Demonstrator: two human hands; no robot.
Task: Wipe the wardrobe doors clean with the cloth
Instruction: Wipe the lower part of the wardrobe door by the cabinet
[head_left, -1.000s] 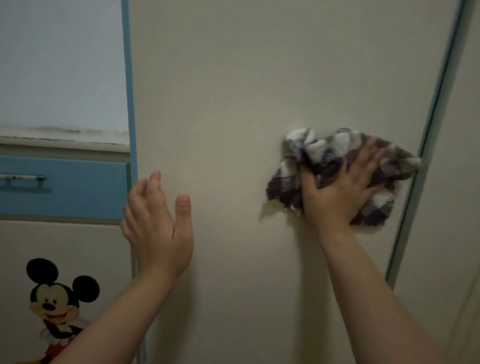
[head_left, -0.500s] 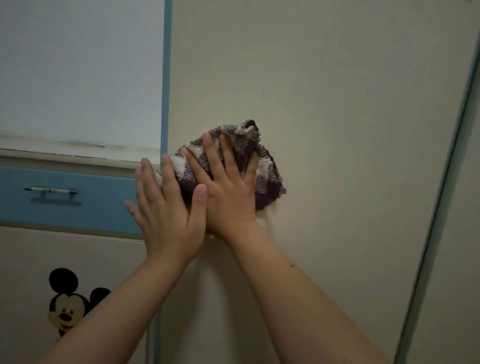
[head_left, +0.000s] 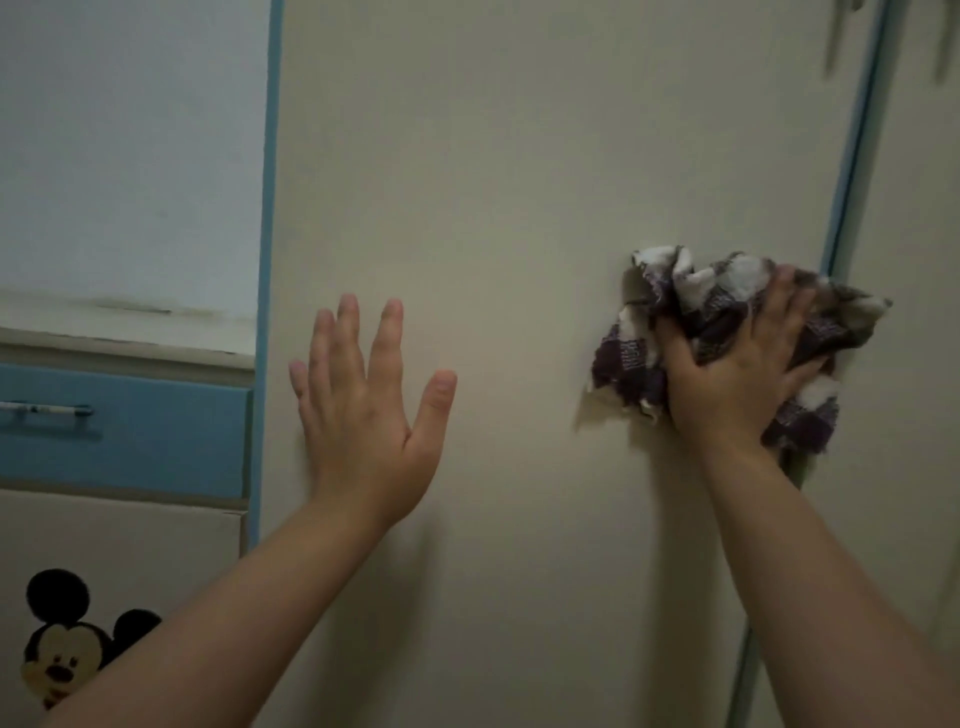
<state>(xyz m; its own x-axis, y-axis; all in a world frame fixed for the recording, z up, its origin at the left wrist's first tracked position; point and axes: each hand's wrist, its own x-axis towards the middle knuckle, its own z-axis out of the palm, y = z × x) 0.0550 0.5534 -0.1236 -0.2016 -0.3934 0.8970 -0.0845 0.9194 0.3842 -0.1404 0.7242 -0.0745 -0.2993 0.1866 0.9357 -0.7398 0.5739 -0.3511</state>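
Cream wardrobe door (head_left: 519, 208): cloth (head_left: 727, 306) swept from L edge back to R edge under right hand (head_left: 737, 374), clenched on it; left hand (head_left: 363, 415) flat, released. Another pass done.

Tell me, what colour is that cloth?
Dark purple and white checks on the cloth, seen in the head view.

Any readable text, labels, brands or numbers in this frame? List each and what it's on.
None readable.
Purple-and-white checked cloth under the right hand: woven pattern only, no lettering visible.
Cartoon mouse sticker on the lower cream panel: picture only, no words.
Blue drawer front: no label.
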